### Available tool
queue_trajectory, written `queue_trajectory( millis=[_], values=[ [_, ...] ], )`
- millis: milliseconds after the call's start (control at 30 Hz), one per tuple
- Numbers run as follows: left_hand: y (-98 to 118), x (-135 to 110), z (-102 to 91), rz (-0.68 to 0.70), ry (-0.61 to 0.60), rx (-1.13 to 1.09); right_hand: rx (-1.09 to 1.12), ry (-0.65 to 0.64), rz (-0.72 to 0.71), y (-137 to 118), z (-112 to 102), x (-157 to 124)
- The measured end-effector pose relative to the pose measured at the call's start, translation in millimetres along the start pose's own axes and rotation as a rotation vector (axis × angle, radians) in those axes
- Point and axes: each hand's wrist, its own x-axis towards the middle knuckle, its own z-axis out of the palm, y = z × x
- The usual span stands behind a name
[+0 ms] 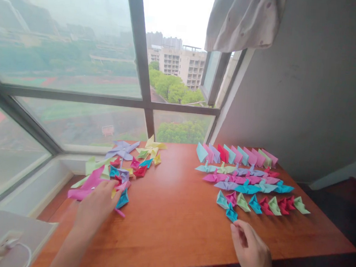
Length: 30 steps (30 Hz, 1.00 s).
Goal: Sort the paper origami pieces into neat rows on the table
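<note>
My left hand (96, 207) lies on the left pile of folded paper shapes (123, 166), its fingers over pink and blue pieces; whether they grip one is hidden. My right hand (250, 248) rests on the wooden table (174, 215), fingers curled, their tips just below a blue folded piece (231, 214). That piece is the nearest of several rows of folded paper pieces (248, 180) in pink, blue, green, red and purple on the right.
A large window (77, 80) runs behind the table, with a curtain (245, 19) bunched at the top right. A grey wall (317, 91) stands to the right. A white device with a cable (9, 245) sits at the lower left.
</note>
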Motion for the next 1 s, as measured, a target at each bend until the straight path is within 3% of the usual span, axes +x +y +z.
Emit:
queue_trajectory(
  millis=[167,367,533,767,867,1000],
  values=[
    [4,1,5.6,0.089,-0.099,0.066,0.097,-0.025,-0.027,-10,2,0],
    [10,1,11.9,0.116,-0.029,0.057,0.174,-0.068,-0.067,-22,6,1],
    [16,9,12.5,0.062,-0.016,0.110,0.190,-0.092,-0.091,-27,9,1],
    [19,18,14.6,0.095,-0.012,0.140,0.227,-0.098,-0.066,-27,7,1],
    [21,16,13.7,0.114,0.035,0.016,0.239,-0.104,-0.061,-28,7,1],
    [42,1,14.0,0.122,0.045,-0.398,0.263,-0.119,-0.090,-38,10,1]
  ],
)
